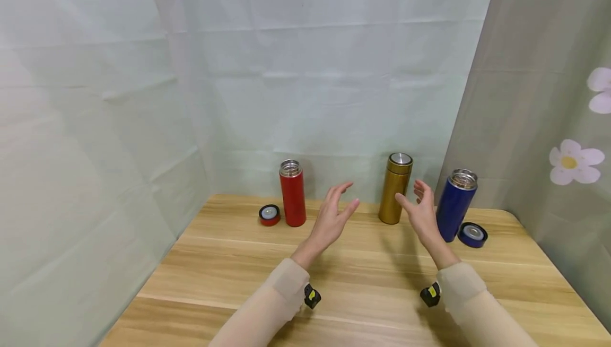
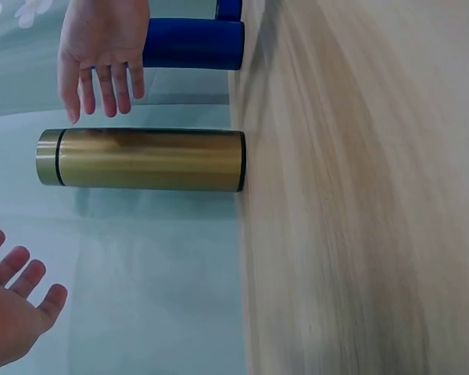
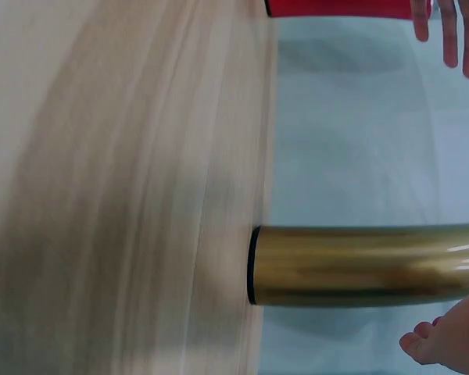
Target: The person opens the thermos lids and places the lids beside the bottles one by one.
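A gold thermos (image 1: pixel 394 190) stands upright with its lid on near the back of the table. My right hand (image 1: pixel 422 211) hovers just right of it, fingers loosely bent and holding nothing. To the thermos's left, my left hand (image 1: pixel 330 218) is raised in the air with fingers spread, also holding nothing. Left of that hand a red thermos (image 1: pixel 293 198) stands without its lid, mouth uncovered. Its red lid (image 1: pixel 269 215) lies beside it, inner side up. A blue thermos (image 1: pixel 453 210), likewise uncapped, stands right of my right hand, with its blue lid (image 1: pixel 472 234) lying next to it.
The wooden table (image 1: pixel 363 288) ends at the back against a pale hanging cloth (image 1: pixel 329 97). On the right hangs a greyish curtain (image 1: pixel 506 124) with printed flowers. Small black devices sit at both wrists.
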Available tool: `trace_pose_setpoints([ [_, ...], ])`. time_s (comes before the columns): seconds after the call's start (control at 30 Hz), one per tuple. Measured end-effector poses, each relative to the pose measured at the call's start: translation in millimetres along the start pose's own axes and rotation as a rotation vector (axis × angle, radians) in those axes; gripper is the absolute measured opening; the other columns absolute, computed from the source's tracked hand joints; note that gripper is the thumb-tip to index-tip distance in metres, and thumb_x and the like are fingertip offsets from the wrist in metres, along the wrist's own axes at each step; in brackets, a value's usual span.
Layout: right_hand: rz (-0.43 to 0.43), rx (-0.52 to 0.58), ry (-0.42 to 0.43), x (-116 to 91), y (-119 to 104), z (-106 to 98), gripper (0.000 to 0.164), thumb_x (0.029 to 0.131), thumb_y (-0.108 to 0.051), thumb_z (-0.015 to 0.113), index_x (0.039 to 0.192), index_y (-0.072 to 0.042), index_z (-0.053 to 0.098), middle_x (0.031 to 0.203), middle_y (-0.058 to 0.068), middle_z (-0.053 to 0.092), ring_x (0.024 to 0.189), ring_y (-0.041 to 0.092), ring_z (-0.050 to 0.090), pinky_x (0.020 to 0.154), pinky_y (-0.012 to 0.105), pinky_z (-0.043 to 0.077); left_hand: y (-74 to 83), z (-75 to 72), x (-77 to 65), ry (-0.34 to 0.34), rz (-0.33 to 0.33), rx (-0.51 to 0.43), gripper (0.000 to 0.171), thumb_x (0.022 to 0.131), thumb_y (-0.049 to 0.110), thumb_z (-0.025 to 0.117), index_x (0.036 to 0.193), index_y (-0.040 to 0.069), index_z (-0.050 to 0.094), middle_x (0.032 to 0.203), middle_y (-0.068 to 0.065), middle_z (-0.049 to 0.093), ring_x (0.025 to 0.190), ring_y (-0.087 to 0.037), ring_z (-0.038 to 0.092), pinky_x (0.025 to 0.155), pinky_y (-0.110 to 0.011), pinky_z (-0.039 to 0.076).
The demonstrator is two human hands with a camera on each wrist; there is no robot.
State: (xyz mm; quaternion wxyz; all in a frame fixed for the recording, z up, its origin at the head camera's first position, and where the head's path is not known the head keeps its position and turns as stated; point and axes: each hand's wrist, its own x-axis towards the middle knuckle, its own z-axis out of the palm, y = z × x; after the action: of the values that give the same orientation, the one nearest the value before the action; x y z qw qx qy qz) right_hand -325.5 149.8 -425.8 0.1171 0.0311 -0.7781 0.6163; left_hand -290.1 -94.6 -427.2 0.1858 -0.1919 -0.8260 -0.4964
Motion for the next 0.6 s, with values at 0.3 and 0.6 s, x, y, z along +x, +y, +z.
trace_pose_setpoints([
  [0.3, 0.016, -0.035, -0.073, 18.8, 3.8, -6.7, 0.095, 0.099, -0.032, 0.073, 0.165, -0.003, 0.012, 0.17, 0.023, 0.018, 0.157, 0.042, 0.015, 0.126, 0.054, 0.017, 0.5, 5.2, 9.4, -0.003, 0.004, -0.063, 0.056, 0.105, 0.04, 0.062, 0.154, 0.015, 0.049, 0.15, -0.008, 0.051, 0.137, -0.023, 0.048, 0.115, -0.044, 0.04],
  [0.6, 0.036, -0.026, -0.164, 37.2, 14.6, -8.2, 0.102, 0.097, -0.033, 0.074, 0.166, -0.003, 0.006, 0.17, 0.024, 0.014, 0.157, 0.041, 0.014, 0.126, 0.056, 0.017, 3.5, 11.1, 20.5, 0.001, -0.018, -0.103, 0.053, 0.106, 0.037, 0.061, 0.153, 0.015, 0.05, 0.15, -0.008, 0.05, 0.136, -0.024, 0.048, 0.114, -0.045, 0.041],
])
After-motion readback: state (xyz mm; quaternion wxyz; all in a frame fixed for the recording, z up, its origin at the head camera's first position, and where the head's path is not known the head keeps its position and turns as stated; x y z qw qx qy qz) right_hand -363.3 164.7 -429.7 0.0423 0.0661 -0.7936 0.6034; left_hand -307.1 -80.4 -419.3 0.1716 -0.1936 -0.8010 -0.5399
